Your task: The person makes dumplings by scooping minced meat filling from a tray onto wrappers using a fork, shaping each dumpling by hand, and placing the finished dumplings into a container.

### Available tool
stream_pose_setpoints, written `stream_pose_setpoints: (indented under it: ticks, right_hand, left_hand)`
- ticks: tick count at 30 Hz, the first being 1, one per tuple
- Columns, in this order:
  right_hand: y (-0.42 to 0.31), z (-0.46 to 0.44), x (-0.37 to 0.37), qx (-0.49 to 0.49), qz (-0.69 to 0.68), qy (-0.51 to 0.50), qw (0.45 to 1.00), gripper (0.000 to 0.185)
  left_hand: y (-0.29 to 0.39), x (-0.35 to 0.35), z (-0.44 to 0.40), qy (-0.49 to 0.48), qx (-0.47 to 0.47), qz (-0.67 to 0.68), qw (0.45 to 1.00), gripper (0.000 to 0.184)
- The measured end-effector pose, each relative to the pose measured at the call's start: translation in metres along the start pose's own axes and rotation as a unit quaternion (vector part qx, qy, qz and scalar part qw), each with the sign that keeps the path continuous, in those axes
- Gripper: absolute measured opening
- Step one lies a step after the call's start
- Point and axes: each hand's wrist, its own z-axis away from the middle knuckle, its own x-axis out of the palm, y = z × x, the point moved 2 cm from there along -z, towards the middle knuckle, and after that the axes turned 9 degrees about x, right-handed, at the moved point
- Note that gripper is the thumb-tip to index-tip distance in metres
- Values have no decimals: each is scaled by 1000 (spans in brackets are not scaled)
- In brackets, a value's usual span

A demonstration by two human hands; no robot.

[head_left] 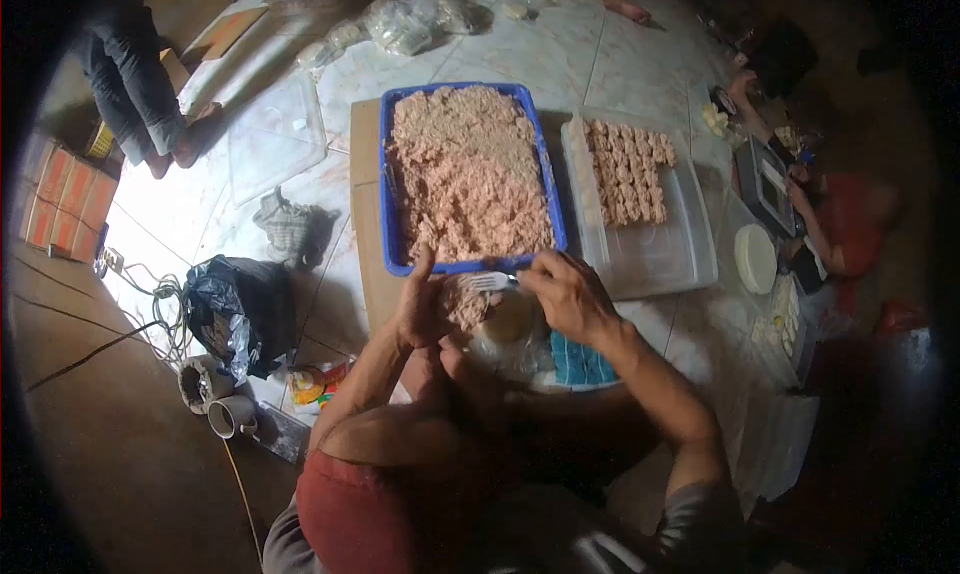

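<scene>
A blue tray (552,189) full of pinkish minced filling (465,174) stands on a cardboard sheet (366,214). Just below its near edge, my left hand (420,304) holds a lump of the filling (466,304), its thumb pointing up. My right hand (570,296) grips a fork (492,282), whose tines touch or nearly touch that lump. To the right, rows of shaped pieces (627,169) lie in a clear plastic tray (690,259). Under my hands are a clear plastic bag with something round (507,326) and a teal packet (580,359).
At left are a black bag (238,309), a grey cloth (285,224), cables and a mug (232,416). A clear lid (275,139) lies behind. People sit or stand at upper left and right, near a scale (765,186) and a round white disc (755,259).
</scene>
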Motion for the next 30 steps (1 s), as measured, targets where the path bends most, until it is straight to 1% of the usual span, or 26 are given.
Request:
stream_pose_setpoints:
  ticks: [1, 2, 3, 5, 6, 7, 9, 10, 11, 13, 14, 15, 17, 18, 19, 21, 22, 23, 24, 25, 26, 27, 28, 29, 30]
  right_hand:
    - [-4, 0, -4, 2, 46, 28, 999, 21]
    - [-7, 4, 1, 7, -45, 31, 998, 23]
    - [-2, 12, 9, 15, -51, 28, 998, 23]
    - [17, 16, 16, 2, -34, -13, 999, 21]
    - [15, 17, 7, 12, 30, -22, 999, 22]
    - [10, 12, 2, 5, 33, -20, 999, 22]
    - [-6, 22, 5, 18, -77, -11, 997, 19]
    - [-4, 24, 10, 10, -56, -41, 998, 17]
    - [2, 28, 11, 8, -53, -38, 998, 17]
    - [9, 32, 9, 86, -14, 1, 996, 15]
    - [4, 36, 8, 140, -76, 34, 987, 16]
    - [-4, 38, 20, 144, -79, 31, 986, 16]
    - [-19, 38, 43, 172, -135, 172, 961, 14]
    - [-31, 40, 52, 176, -82, 116, 974, 11]
    - [-40, 44, 67, 196, -70, 78, 975, 8]
    - [-47, 46, 64, 214, -129, 83, 965, 8]
    - [-49, 41, 58, 210, -129, 84, 965, 8]
    - [-53, 40, 50, 206, -152, 126, 958, 9]
    - [-54, 40, 44, 202, -175, 167, 949, 11]
    - [-49, 40, 42, 204, -174, 167, 949, 11]
    - [-42, 39, 41, 196, -148, 142, 959, 13]
    - [-36, 37, 40, 186, -123, 118, 968, 15]
    - [-35, 36, 36, 159, -81, 164, 970, 16]
    - [-35, 35, 33, 154, -79, 164, 971, 16]
    - [-42, 34, 24, 179, -102, 187, 960, 17]
  left_hand:
    - [1, -3, -2, 8, 31, 10, 999, 105]
    - [1, -9, -1, -13, 1, 13, 1000, 106]
    - [-4, -9, 5, -7, -7, 17, 1000, 106]
    - [0, -1, 3, -21, -37, 42, 998, 106]
    - [-2, -6, 1, -28, -28, 76, 996, 106]
    - [3, -5, -4, -30, -22, 74, 997, 106]
    - [-5, -7, 5, -22, -39, 41, 998, 104]
    - [-8, -14, 3, -7, -60, 49, 997, 103]
    - [-9, -18, 0, -11, -59, 47, 997, 103]
    - [-10, -23, -7, -35, -10, 98, 995, 104]
    - [-8, -26, -8, -87, 3, 165, 982, 100]
    - [-9, -19, -3, -82, 1, 168, 982, 100]
    - [-6, 2, 0, 61, 66, 56, 994, 92]
    - [-14, -3, -8, -4, 93, 121, 988, 88]
    - [-14, -5, -8, -5, 92, 118, 989, 88]
    - [-5, -2, -7, -26, 161, 137, 977, 84]
    - [-1, -2, -2, 24, 179, 99, 979, 87]
    - [1, 0, -1, 25, 177, 98, 979, 87]
    - [7, 7, 0, 52, 180, 110, 976, 84]
    - [12, 18, 3, 78, 184, 122, 972, 82]
    - [17, 32, 9, 69, 200, 154, 965, 78]
    - [18, 28, 8, 65, 202, 153, 965, 78]
    - [18, 19, 7, 67, 198, 113, 971, 78]
    - [19, 10, 6, 71, 195, 75, 975, 77]
    - [18, 7, 7, 39, 153, 55, 986, 77]
